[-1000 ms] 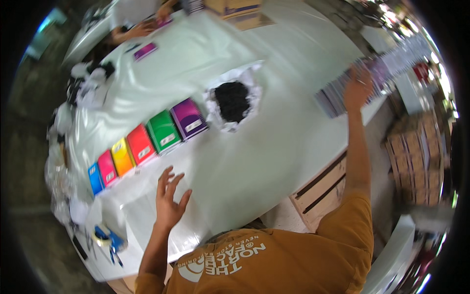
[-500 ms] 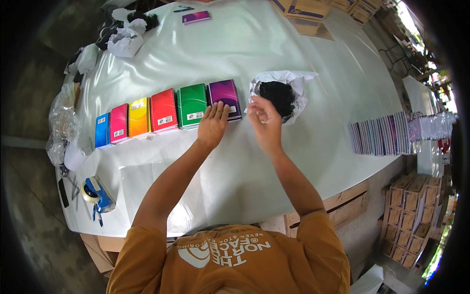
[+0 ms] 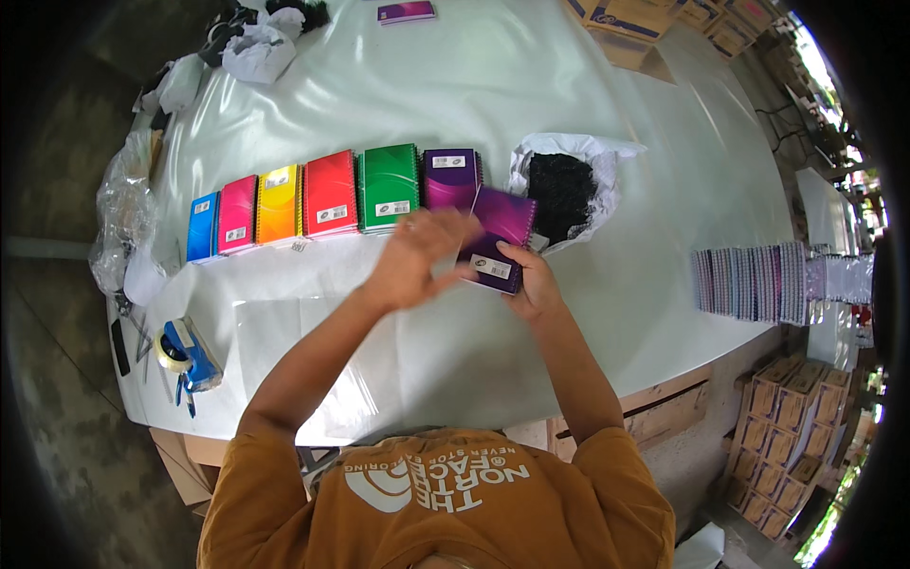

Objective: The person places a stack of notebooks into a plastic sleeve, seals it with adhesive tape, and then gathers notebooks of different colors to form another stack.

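A purple spiral notebook (image 3: 502,220) with a white label is gripped at its right edge by my right hand (image 3: 534,283), thumb on the cover. My left hand (image 3: 419,258) is smeared by motion just left of that notebook, and whether its fingers touch it I cannot tell. Behind them lies another purple notebook (image 3: 449,173), partly covered by the held one. It ends a row with a green notebook (image 3: 389,185), a red one (image 3: 329,194), a yellow one (image 3: 279,213), a pink one (image 3: 237,220) and a blue one (image 3: 203,232).
Right of the hands, a crumpled white wrapper (image 3: 616,173) holds black shredded-looking material (image 3: 559,197). A blue tape dispenser (image 3: 194,356) sits front left. Stacked notebooks (image 3: 754,283) stand at the right edge. Cardboard boxes (image 3: 626,17) are at the back; clear plastic film (image 3: 275,341) lies in front.
My right hand has left the black material's side and now holds a purple notebook. My left hand has lifted off the purple notebook in the row. The view has shifted slightly.
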A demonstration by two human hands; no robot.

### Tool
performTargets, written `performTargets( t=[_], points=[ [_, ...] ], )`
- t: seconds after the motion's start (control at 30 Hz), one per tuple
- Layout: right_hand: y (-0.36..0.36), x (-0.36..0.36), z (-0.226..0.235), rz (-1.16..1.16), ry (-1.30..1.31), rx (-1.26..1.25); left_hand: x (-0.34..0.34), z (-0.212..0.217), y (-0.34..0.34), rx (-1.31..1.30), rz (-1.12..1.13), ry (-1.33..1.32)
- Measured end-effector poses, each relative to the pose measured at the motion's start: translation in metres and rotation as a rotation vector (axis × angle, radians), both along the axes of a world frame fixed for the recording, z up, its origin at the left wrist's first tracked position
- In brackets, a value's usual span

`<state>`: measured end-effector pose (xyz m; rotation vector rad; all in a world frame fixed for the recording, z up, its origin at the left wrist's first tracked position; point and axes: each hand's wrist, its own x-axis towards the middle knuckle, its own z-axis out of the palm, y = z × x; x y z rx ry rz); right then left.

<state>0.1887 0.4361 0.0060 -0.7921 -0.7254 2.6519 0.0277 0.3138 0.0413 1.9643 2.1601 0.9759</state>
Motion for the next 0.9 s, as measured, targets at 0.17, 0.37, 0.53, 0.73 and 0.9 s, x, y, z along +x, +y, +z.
performTargets(
  t=[0.17,0.37,0.53,0.73,0.9],
  points=[
    [-0.017,-0.006,-0.021,0.020,-0.014,-0.117,-0.053,-0.061,-0.023,0.029,0.269,0.404],
    [-0.044,-0.018,-0.025,-0.014,0.105,-0.110,-0.033,-0.020,-0.042,0.434,0.593,-0.794],
    [-0.064,-0.033,-0.023,-0.143,0.144,0.020,0.035,-0.012,-0.051,0.222,0.596,-0.935],
    [-0.046,-0.018,-0.016,-0.053,0.039,0.062,-0.037,-0.034,-0.035,0.055,0.409,0.068],
    [-0.044,-0.013,-0.014,-0.009,-0.031,0.176,-0.064,-0.059,-0.037,-0.031,0.277,0.070]
  ],
)
